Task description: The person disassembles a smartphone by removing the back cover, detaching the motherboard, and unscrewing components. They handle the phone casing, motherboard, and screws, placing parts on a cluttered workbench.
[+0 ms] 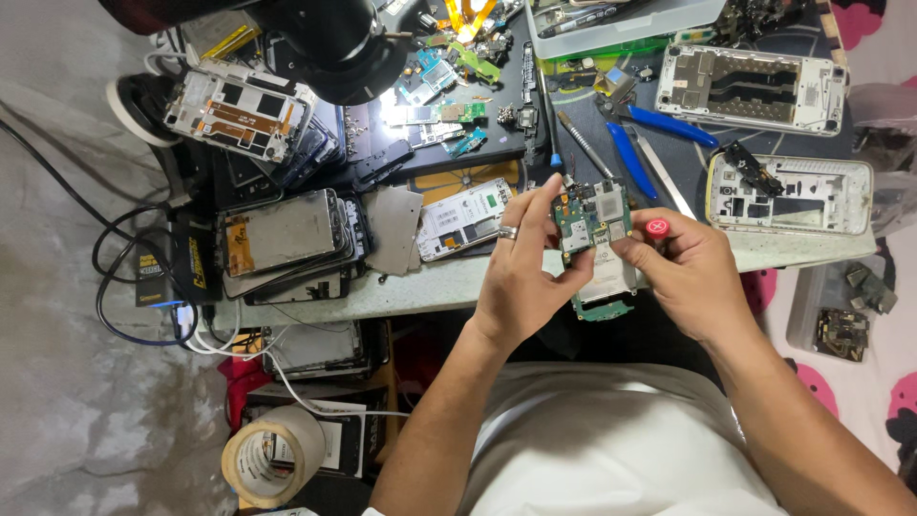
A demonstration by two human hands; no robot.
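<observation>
I hold a small green phone circuit board [592, 216] up over the near edge of the workbench [420, 287]. My left hand [521, 263], with a ring on one finger, pinches the board's left side. My right hand [683, 272] grips its right side and also holds a tool with a red round cap [656, 227]. Under my hands lie a white part [611, 277] and another green board [602, 310] at the bench edge.
Stripped phone frames lie at the back right [755, 88] and right [791, 194]. Stacked phone screens [282, 234] and a frame [239, 110] sit at the left. Blue-handled pliers [650, 134], screwdrivers, loose boards and a black lamp head [344, 43] crowd the back. A tape roll [272, 457] lies on the floor.
</observation>
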